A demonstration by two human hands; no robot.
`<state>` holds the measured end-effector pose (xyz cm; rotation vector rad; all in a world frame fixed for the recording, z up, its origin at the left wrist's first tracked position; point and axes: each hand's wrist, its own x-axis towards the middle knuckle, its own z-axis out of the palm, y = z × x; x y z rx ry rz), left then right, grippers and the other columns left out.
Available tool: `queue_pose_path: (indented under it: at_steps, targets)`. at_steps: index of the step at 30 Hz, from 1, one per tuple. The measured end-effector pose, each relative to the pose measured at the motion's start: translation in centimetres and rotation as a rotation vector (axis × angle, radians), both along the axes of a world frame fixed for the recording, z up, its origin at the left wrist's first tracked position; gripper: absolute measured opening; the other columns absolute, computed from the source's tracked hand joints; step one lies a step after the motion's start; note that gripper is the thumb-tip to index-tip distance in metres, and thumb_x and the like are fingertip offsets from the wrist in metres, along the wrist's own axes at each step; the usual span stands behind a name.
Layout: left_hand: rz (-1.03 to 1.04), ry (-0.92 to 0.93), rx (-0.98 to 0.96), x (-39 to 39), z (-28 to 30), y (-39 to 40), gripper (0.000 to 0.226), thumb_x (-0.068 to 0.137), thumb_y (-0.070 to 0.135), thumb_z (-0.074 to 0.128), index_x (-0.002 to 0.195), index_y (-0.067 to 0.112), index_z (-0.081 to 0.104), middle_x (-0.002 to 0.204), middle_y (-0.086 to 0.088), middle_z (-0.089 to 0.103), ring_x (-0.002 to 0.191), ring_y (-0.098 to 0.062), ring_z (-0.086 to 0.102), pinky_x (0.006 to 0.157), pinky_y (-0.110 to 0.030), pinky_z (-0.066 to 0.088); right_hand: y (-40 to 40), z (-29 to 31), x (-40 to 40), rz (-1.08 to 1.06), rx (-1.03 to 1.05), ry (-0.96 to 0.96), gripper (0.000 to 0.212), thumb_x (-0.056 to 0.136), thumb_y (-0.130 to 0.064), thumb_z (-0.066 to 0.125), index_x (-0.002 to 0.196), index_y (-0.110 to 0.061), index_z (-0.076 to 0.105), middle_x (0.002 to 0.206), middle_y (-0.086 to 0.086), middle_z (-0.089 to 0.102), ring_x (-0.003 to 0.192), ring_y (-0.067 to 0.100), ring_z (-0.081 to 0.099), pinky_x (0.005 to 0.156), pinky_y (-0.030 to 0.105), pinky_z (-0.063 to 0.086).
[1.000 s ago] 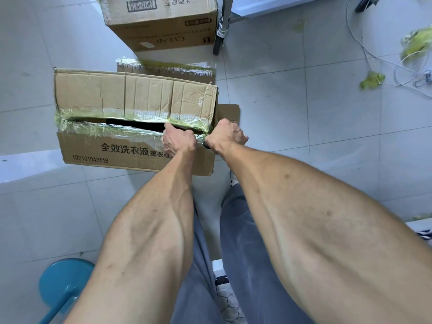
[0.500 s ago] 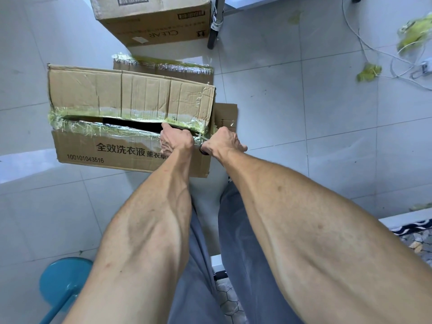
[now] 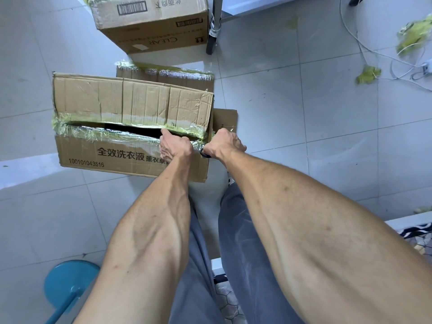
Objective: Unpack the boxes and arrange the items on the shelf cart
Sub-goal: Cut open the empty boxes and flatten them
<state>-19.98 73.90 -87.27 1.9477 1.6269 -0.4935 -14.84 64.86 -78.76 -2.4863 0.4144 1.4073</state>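
On the pale tiled floor (image 3: pixel 304 127) sits a brown cardboard box wrapped in yellowish tape (image 3: pixel 131 127), its top seam slit open except at the right end. Opening looks half done. His left hand (image 3: pixel 175 146) curls over the near flap's edge; his right hand (image 3: pixel 224 143) clenches a dark-handled cutter (image 3: pixel 205 155) at the right corner. Next, I'd guess, the last tape needs cutting.

We see 2 bare forearms (image 3: pixel 149 230), no sleeves, and grey-blue trousers (image 3: pixel 243 265) covering our legs below them.
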Motion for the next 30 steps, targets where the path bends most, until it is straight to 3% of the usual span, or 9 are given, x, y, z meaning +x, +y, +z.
queue_pose_path:
  at_steps: [3, 6, 8, 11, 14, 17, 21, 25, 30]
  targets:
    - [0.001, 0.009, 0.017, -0.1, -0.3, -0.1, 0.034, 0.088, 0.007, 0.056, 0.121, 0.007, 0.049, 0.113, -0.012, 0.060, 0.090, -0.020, 0.047, 0.077, -0.034, 0.034, 0.1, -0.7, 0.1, -0.019, 0.007, -0.027, 0.033, 0.074, -0.012, 0.076, 0.106, -0.012, 0.069, 0.117, 0.011, 0.064, 0.113, 0.029, 0.059, 0.097, 0.036, 0.048]
    - [0.020, 0.006, 0.017, -0.2, -0.5, -0.3, 0.034, 0.087, 0.005, 0.055, 0.121, 0.006, 0.050, 0.113, -0.011, 0.059, 0.094, -0.021, 0.049, 0.078, -0.032, 0.030, -0.2, -1.0, -0.1, 0.034, 0.029, -0.046, 0.030, 0.076, -0.005, 0.070, 0.106, -0.007, 0.068, 0.114, 0.013, 0.066, 0.112, 0.028, 0.060, 0.075, 0.026, 0.047]
    - [0.033, 0.006, 0.012, -0.2, -0.4, -0.4, 0.034, 0.086, 0.004, 0.055, 0.120, 0.006, 0.051, 0.114, -0.012, 0.059, 0.098, -0.023, 0.052, 0.079, -0.032, 0.031, -0.5, -1.2, -0.1, 0.059, 0.041, -0.060, 0.027, 0.075, -0.004, 0.071, 0.102, -0.006, 0.068, 0.109, 0.012, 0.068, 0.107, 0.028, 0.063, 0.069, 0.024, 0.044]
    - [0.042, 0.006, 0.004, 0.0, -0.2, -0.3, 0.036, 0.087, 0.004, 0.055, 0.122, 0.007, 0.050, 0.113, -0.011, 0.060, 0.101, -0.024, 0.056, 0.077, -0.032, 0.034, -0.4, -1.2, 0.1, 0.044, 0.036, -0.072, 0.020, 0.076, -0.008, 0.073, 0.096, -0.009, 0.069, 0.101, 0.009, 0.067, 0.103, 0.027, 0.064, 0.070, 0.024, 0.045]
    - [0.047, -0.026, -0.014, 0.3, 0.0, 0.0, 0.041, 0.086, 0.005, 0.056, 0.126, 0.008, 0.048, 0.112, -0.012, 0.062, 0.101, -0.024, 0.058, 0.078, -0.033, 0.036, 0.1, -1.1, 0.1, 0.010, 0.044, -0.031, 0.019, 0.068, -0.017, 0.076, 0.077, -0.015, 0.060, 0.100, 0.007, 0.065, 0.104, 0.028, 0.061, 0.091, 0.034, 0.049]
    - [0.056, -0.032, 0.004, 0.0, 0.5, -0.1, 0.046, 0.084, 0.006, 0.056, 0.130, 0.009, 0.048, 0.113, -0.012, 0.062, 0.108, -0.026, 0.056, 0.086, -0.036, 0.035, 0.6, -1.2, 0.2, 0.013, 0.052, -0.027, 0.018, 0.071, -0.014, 0.075, 0.085, -0.013, 0.064, 0.106, 0.010, 0.066, 0.100, 0.026, 0.063, 0.077, 0.026, 0.048]
    - [-0.119, 0.016, 0.147, -1.0, 0.6, -0.6, 0.026, 0.083, 0.013, 0.052, 0.108, 0.009, 0.054, 0.103, -0.010, 0.062, 0.106, -0.025, 0.048, 0.093, -0.039, 0.037, 0.6, -1.0, 0.3, 0.001, 0.034, -0.063, 0.027, 0.073, -0.007, 0.075, 0.100, -0.006, 0.071, 0.106, 0.011, 0.069, 0.098, 0.023, 0.067, 0.064, 0.021, 0.045]
    - [-0.327, 0.063, 0.266, -2.0, 0.0, -1.3, 0.023, 0.097, 0.028, 0.049, 0.108, 0.012, 0.060, 0.113, -0.009, 0.055, 0.113, -0.026, 0.044, 0.100, -0.039, 0.033, 0.5, -1.0, -0.2, -0.061, 0.024, -0.034, 0.031, 0.076, -0.005, 0.075, 0.106, -0.005, 0.070, 0.107, 0.010, 0.069, 0.102, 0.023, 0.065, 0.065, 0.022, 0.045]
    - [-0.461, 0.033, 0.261, -3.3, -0.8, -1.3, 0.016, 0.092, 0.024, 0.056, 0.094, 0.014, 0.069, 0.139, -0.011, 0.041, 0.131, -0.028, 0.036, 0.108, -0.040, 0.026, -0.2, -1.6, -0.2, -0.045, 0.026, -0.037, 0.021, 0.080, -0.006, 0.070, 0.101, -0.008, 0.066, 0.108, 0.010, 0.066, 0.108, 0.027, 0.063, 0.073, 0.025, 0.045]
